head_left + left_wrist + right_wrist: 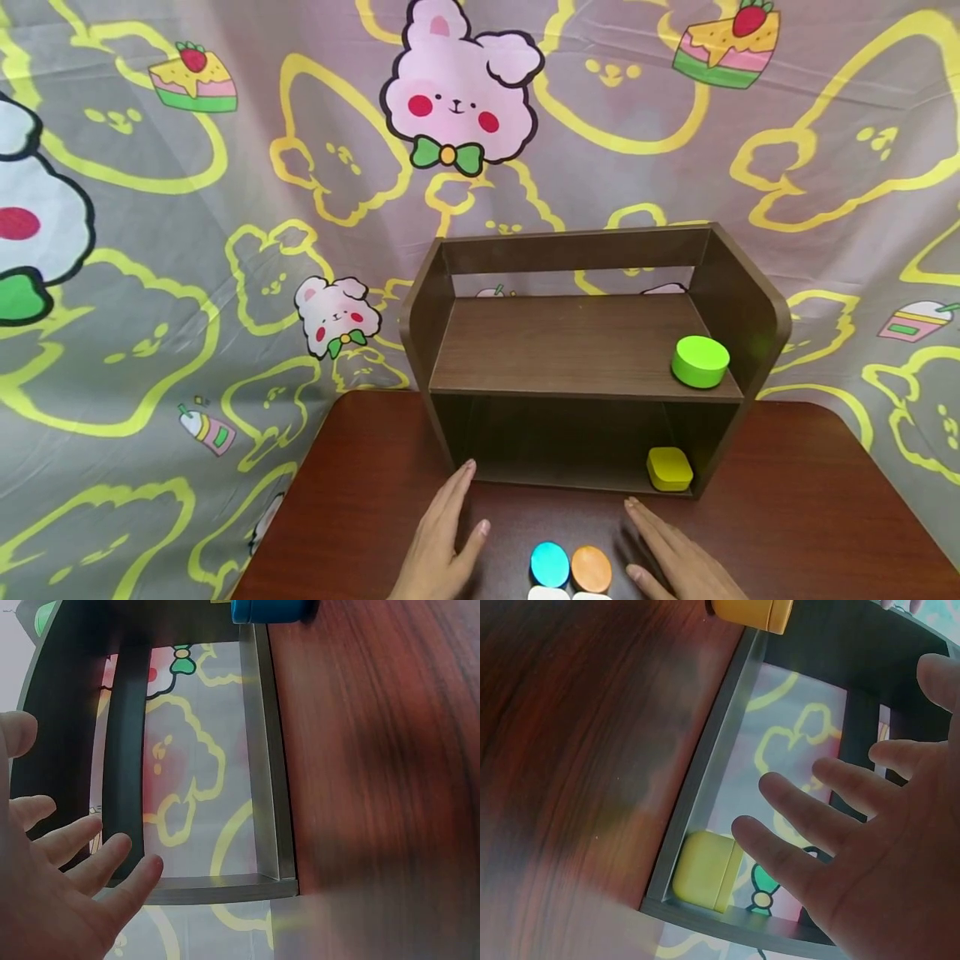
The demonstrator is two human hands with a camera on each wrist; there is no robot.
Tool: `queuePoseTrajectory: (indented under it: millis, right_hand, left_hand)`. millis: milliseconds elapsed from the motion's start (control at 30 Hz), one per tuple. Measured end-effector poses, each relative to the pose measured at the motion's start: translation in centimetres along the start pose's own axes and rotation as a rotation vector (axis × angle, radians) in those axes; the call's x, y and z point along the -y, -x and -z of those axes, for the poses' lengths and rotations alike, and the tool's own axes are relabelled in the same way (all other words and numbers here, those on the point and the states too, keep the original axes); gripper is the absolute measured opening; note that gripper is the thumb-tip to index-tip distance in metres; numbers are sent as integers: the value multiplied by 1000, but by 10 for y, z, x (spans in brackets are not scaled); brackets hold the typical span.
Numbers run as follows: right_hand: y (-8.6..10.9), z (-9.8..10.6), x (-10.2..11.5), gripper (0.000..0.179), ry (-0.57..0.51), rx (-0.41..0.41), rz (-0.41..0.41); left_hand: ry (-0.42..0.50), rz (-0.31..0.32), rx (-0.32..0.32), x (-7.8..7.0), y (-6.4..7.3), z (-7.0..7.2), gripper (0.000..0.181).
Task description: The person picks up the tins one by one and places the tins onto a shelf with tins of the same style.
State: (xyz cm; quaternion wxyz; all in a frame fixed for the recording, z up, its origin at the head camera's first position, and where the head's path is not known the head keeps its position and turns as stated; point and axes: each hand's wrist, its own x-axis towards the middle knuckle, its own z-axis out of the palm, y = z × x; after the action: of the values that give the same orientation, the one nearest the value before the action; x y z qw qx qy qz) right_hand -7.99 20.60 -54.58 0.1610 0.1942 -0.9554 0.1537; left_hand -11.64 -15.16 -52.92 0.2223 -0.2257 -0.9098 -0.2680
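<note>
In the head view my left hand (pixel 442 537) is held over the table left of a blue round-topped container (pixel 550 564), its fingers straight and holding nothing. An orange round-topped container (pixel 592 570) stands beside the blue one. To the right of both is my right hand (pixel 678 554), also with extended fingers and nothing in them. Two white tops (pixel 548 593) show at the bottom edge, mostly cut off. The wrist views show the left hand (pixel 79 892) and right hand (pixel 877 825) with fingers spread, touching nothing visible.
A dark brown two-tier shelf (pixel 570 342) stands behind the hands on the reddish-brown table (pixel 345 492). A bright green round container (pixel 701 362) sits at the right of its upper tier. A yellow squarish container (pixel 669 468) occupies the lower right corner. Patterned cloth (pixel 247 183) hangs behind.
</note>
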Motion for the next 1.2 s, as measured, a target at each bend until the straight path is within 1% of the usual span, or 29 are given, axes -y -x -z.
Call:
queuePoseTrajectory:
  millis: [33, 133, 267, 300, 433, 567, 667, 733, 800, 967, 1200]
  right_hand:
    - [0, -1, 0, 74, -1, -3, 4]
    - [-1, -1, -1, 71, -15, 30, 6]
    - [-2, 3, 0, 70, -34, 118, -22]
    - [-3, 4, 0, 70, -39, 127, -28]
    - [-4, 6, 1, 70, -55, 163, -53]
    - [-3, 5, 1, 69, -47, 141, -41]
    - [-3, 4, 1, 69, -45, 123, -31]
    - [-4, 4, 1, 69, -53, 121, -29]
    - [-5, 5, 2, 69, -60, 141, -40]
    - [-7, 7, 3, 69, -70, 148, -48]
    - [-8, 4, 5, 68, -53, 110, -27]
  left_hand:
    - [2, 6, -2, -1, 0, 0, 80]
    - [16, 2, -24, -1, -1, 1, 79]
    - [42, -15, -56, 1, -3, 1, 79]
    - [49, -18, -61, 2, -4, 1, 79]
    - [63, 1, -55, 2, -5, 3, 78]
    - [69, 4, -65, 1, -7, 4, 78]
    - [74, -13, -90, 0, -9, 5, 76]
    - [81, -18, -105, -1, -11, 6, 75]
    - [86, -14, -116, -1, -13, 7, 73]
    - [111, 7, -143, -1, -17, 10, 72]
    - [158, -10, -192, 2, -20, 13, 70]
